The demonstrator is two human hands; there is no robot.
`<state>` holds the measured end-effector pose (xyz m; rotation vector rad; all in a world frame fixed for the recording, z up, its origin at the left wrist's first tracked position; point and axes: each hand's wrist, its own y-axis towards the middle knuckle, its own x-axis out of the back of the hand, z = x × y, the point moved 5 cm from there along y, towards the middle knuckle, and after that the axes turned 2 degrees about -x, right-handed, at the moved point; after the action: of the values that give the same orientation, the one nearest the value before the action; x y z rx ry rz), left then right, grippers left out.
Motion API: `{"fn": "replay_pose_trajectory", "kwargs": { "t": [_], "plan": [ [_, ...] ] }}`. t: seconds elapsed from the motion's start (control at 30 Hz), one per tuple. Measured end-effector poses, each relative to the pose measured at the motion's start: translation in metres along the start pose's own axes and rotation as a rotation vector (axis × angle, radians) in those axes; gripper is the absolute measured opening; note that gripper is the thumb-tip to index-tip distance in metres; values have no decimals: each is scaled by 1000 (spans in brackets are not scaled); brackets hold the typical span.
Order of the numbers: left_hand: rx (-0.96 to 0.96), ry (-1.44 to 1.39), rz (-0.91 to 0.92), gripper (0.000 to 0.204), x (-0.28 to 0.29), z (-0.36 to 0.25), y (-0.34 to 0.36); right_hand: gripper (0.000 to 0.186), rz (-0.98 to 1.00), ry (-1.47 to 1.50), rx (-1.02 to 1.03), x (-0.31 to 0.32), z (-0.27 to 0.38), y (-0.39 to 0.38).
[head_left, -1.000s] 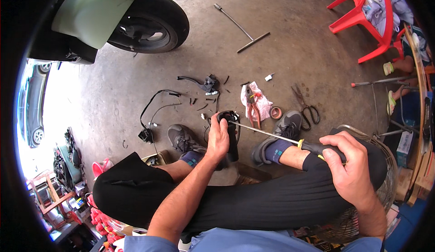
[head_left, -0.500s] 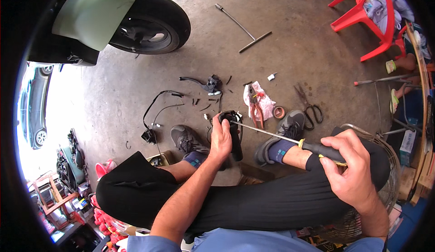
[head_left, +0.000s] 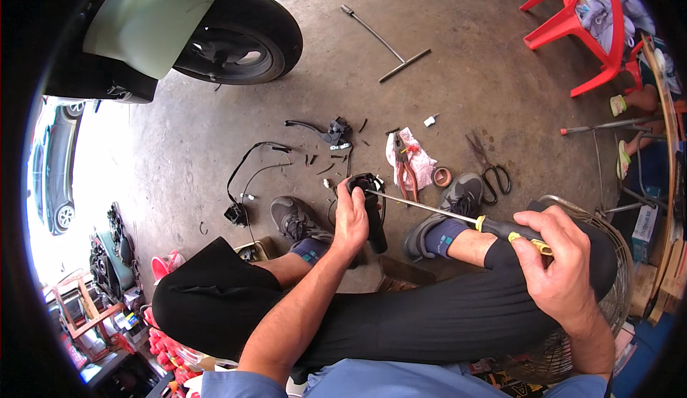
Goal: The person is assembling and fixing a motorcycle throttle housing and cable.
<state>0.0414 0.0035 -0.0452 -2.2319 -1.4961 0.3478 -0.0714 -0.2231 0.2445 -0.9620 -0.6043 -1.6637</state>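
Observation:
Between my knees, my left hand (head_left: 352,215) is closed around a black throttle-grip-like part (head_left: 375,219) with a dark housing at its upper end. My right hand (head_left: 558,258) grips the black and yellow handle of a long screwdriver (head_left: 444,212) over my right knee. Its shaft slants up to the left, and the tip meets the housing beside my left thumb. The exact contact point is too small to make out. Beyond my hands, a black brake lever assembly (head_left: 333,133) lies on the floor. Pliers with red handles (head_left: 406,165) rest on a pinkish cloth (head_left: 424,167).
Scissors (head_left: 494,172) and a tape roll (head_left: 441,177) lie near my right shoe. A cable with a black switch (head_left: 236,214) is at left. Farther off are a T-handle wrench (head_left: 390,49), a scooter wheel (head_left: 247,40) and a red chair (head_left: 572,26). A wire fan guard (head_left: 621,276) stands at right.
The screwdriver handle has turned about its axis in my right fingers, bringing more yellow into view. Its tip stays at the housing. My left hand holds nearly still.

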Motion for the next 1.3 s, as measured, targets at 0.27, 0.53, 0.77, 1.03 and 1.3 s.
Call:
{"fn": "replay_pose_trajectory", "kwargs": {
  "t": [0.27,0.53,0.77,1.03,1.3],
  "plan": [
    [-15,-46,-11,35,0,7,1,24,18,27,20,2,6,8],
    [68,-104,13,32,0,3,0,29,79,63,281,4,32,16],
    [54,-225,84,33,-1,7,0,30,81,26,384,12,49,29],
    [34,-236,84,31,-5,0,-3,35,119,-6,362,14,57,33],
    [-29,-193,57,35,-2,10,3,39,92,20,274,10,49,34]
  ]
}}
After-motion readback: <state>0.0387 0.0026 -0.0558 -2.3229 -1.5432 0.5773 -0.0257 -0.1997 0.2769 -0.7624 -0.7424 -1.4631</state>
